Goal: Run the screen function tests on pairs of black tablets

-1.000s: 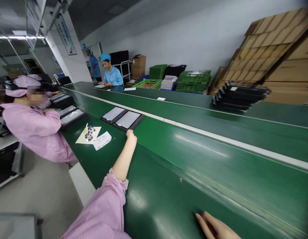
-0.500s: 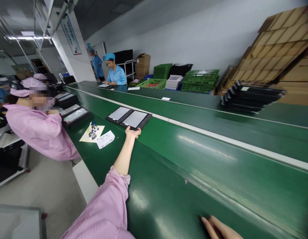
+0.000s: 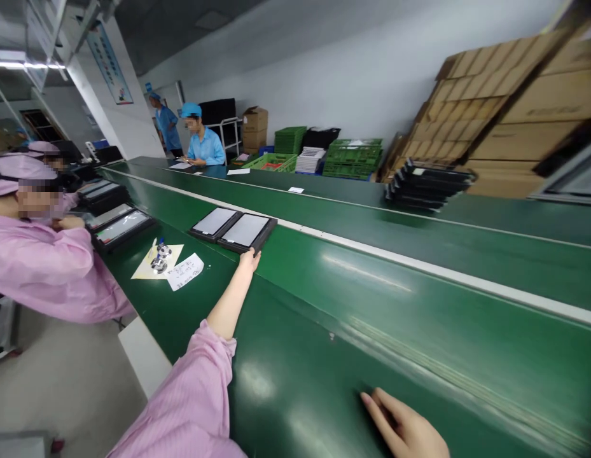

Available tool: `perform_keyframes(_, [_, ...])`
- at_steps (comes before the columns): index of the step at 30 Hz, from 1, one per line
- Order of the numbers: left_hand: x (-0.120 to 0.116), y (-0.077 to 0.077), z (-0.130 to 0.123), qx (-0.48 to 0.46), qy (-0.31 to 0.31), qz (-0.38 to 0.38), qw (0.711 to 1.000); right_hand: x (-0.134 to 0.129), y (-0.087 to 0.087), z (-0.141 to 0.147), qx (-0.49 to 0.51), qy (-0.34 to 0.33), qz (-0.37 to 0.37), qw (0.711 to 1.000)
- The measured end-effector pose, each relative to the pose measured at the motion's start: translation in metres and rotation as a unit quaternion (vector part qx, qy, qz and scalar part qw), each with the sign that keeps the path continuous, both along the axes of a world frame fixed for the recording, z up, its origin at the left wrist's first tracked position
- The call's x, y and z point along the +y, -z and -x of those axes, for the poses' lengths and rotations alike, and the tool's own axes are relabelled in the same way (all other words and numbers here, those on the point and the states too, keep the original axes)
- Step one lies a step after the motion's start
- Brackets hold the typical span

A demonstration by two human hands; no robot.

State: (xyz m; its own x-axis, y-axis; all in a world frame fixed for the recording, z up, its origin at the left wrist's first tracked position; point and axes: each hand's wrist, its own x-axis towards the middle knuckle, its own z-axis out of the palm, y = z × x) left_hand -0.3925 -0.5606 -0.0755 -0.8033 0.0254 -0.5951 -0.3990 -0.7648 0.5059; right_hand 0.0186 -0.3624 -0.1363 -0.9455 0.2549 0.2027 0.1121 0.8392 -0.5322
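My left hand [image 3: 250,261] reaches far forward and grips the near edge of a black tray [image 3: 265,240] that carries a flat pale grey panel [image 3: 246,230]. A second black tray with a similar panel [image 3: 214,221] lies directly to its left, its edge against the first. Both lie flat on the green work surface [image 3: 295,343]. At the lower right, my right hand [image 3: 404,423] is low over the surface, partly cut off by the frame, with its fingers loosely extended and nothing visible in them.
A note paper [image 3: 185,271] and a yellow sheet with shiny metal parts [image 3: 160,259] lie left of my arm. A co-worker in pink [image 3: 51,267] sits beside more trays [image 3: 123,229]. Across the bench stand stacked black trays [image 3: 426,184], green crates [image 3: 352,158] and cardboard boxes [image 3: 509,143].
The view has turned slightly right, so the scene sits further left. More of my right hand has come into view. My left hand stays at the tray's edge.
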Motion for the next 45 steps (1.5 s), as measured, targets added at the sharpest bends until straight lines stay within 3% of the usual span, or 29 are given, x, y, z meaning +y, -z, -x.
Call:
perform_keyframes(3, [0.011, 0.001, -0.021, 0.038, -0.01, 0.01, 0.999, -0.005, -0.004, 0.002, 0.018, 0.005, 0.012, 1.0])
perform_keyframes(7, [0.023, -0.002, -0.064, 0.072, 0.041, 0.003, 0.997, -0.01, -0.012, 0.004, 0.035, 0.012, 0.046, 0.998])
perform_keyframes(10, [0.028, -0.002, -0.11, 0.074, 0.101, -0.002, 0.992, -0.012, -0.018, 0.003, 0.041, 0.015, 0.099, 0.994])
perform_keyframes(13, [0.03, 0.001, -0.168, 0.066, 0.173, 0.003, 0.983, -0.01, -0.023, 0.0, 0.061, 0.043, 0.222, 0.972])
perform_keyframes(15, [0.027, 0.004, -0.211, 0.056, 0.223, 0.009, 0.973, -0.01, -0.028, -0.002, 0.084, 0.071, 0.371, 0.922])
perform_keyframes(18, [0.015, 0.012, -0.279, 0.042, 0.307, 0.022, 0.951, -0.016, -0.034, -0.002, 0.095, 0.072, 0.627, 0.77])
perform_keyframes(20, [0.001, 0.019, -0.321, 0.04, 0.386, 0.032, 0.921, -0.023, -0.035, -0.001, 0.091, 0.054, 0.729, 0.677])
perform_keyframes(21, [-0.006, 0.021, -0.339, 0.042, 0.435, 0.037, 0.899, -0.027, -0.035, -0.001, 0.095, 0.054, 0.751, 0.651])
perform_keyframes(23, [-0.018, 0.024, -0.366, 0.055, 0.546, 0.044, 0.835, -0.034, -0.034, -0.003, 0.113, 0.078, 0.758, 0.637])
perform_keyframes(25, [-0.026, 0.022, -0.379, 0.083, 0.658, 0.054, 0.746, -0.039, -0.033, -0.009, 0.126, 0.113, 0.743, 0.647])
perform_keyframes(27, [-0.033, 0.014, -0.379, 0.119, 0.732, 0.068, 0.668, -0.042, -0.035, -0.02, 0.132, 0.147, 0.716, 0.67])
perform_keyframes(30, [-0.056, -0.005, -0.361, 0.178, 0.77, 0.072, 0.609, -0.043, -0.038, -0.044, 0.133, 0.19, 0.646, 0.727])
perform_keyframes(32, [-0.086, -0.019, -0.342, 0.234, 0.742, 0.101, 0.621, -0.042, -0.039, -0.065, 0.127, 0.2, 0.59, 0.772])
perform_keyframes(33, [-0.104, -0.024, -0.332, 0.269, 0.696, 0.148, 0.649, -0.042, -0.039, -0.076, 0.12, 0.199, 0.562, 0.794])
perform_keyframes(35, [-0.143, -0.029, -0.313, 0.346, 0.522, 0.318, 0.712, -0.04, -0.036, -0.097, 0.099, 0.195, 0.497, 0.839])
perform_keyframes(36, [-0.161, -0.028, -0.304, 0.38, 0.42, 0.421, 0.708, -0.039, -0.034, -0.106, 0.09, 0.197, 0.461, 0.86])
perform_keyframes(38, [-0.188, -0.022, -0.29, 0.408, 0.288, 0.581, 0.643, -0.037, -0.032, -0.12, 0.072, 0.2, 0.39, 0.896])
perform_keyframes(40, [-0.202, -0.012, -0.282, 0.39, 0.29, 0.63, 0.606, -0.034, -0.035, -0.129, 0.037, 0.207, 0.304, 0.929])
perform_keyframes(42, [-0.207, -0.004, -0.279, 0.358, 0.341, 0.616, 0.613, -0.031, -0.046, -0.136, -0.009, 0.251, 0.169, 0.953])
perform_keyframes(45, [-0.205, 0.002, -0.282, 0.367, 0.356, 0.621, 0.594, -0.04, -0.073, -0.138, -0.005, 0.299, -0.018, 0.954])
